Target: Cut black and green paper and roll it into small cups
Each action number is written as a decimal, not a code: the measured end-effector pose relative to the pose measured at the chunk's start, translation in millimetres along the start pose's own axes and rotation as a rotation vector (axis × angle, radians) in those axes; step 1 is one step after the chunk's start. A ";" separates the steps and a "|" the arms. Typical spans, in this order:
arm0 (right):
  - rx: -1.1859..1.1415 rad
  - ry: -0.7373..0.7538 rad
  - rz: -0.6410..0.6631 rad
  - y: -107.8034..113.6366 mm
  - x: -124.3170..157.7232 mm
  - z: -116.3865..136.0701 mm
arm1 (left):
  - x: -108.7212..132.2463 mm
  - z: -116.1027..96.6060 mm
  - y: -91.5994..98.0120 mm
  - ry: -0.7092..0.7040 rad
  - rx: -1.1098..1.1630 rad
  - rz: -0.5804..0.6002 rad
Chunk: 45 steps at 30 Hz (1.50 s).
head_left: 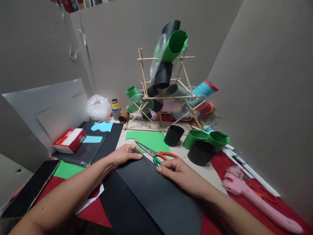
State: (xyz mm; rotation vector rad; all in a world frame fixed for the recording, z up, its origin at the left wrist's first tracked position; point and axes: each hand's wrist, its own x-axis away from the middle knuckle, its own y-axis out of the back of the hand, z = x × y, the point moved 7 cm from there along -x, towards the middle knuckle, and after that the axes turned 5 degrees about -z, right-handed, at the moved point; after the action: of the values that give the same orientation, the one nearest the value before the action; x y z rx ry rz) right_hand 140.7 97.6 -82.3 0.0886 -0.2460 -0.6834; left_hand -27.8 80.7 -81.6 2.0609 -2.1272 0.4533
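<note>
A large sheet of black craft paper (156, 192) slants across the front of the table toward me. At its far left edge my left hand (127, 153) pinches it between thumb and fingers. My right hand (174, 169) grips the same sheet along its far edge, thumb on top. Just beyond the hands, scissors (151, 152) with orange and green handles lie with blades nearly closed, close to my right fingers. Under the blades is a green sheet (149, 137). A second black sheet (122, 199) lies below the held one.
Behind stands a stick frame (171, 97) carrying green and black paper tubes. Loose black (174, 135) and green tubes (195, 138) stand at right. A pink glue gun (254, 192) lies far right. At left are a red box (70, 140) and blue paper pieces (102, 126).
</note>
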 end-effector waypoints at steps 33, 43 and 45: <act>0.038 0.030 -0.188 24.5 17.2 12.8 | -7.2 -28.4 51.7 -0.137 0.055 -0.124; -0.355 0.137 -0.630 83.9 36.7 18.7 | -16.9 -19.6 77.3 -0.163 0.323 -0.197; -0.376 0.167 -0.654 84.1 37.3 21.4 | -14.6 -14.8 66.4 -0.130 0.344 -0.131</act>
State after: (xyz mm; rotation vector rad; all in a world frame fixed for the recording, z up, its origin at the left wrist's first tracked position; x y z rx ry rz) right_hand 214.9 139.0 -40.8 -0.1421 0.0859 -1.3542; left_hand -94.6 100.1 -79.7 2.4584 -2.0865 0.7303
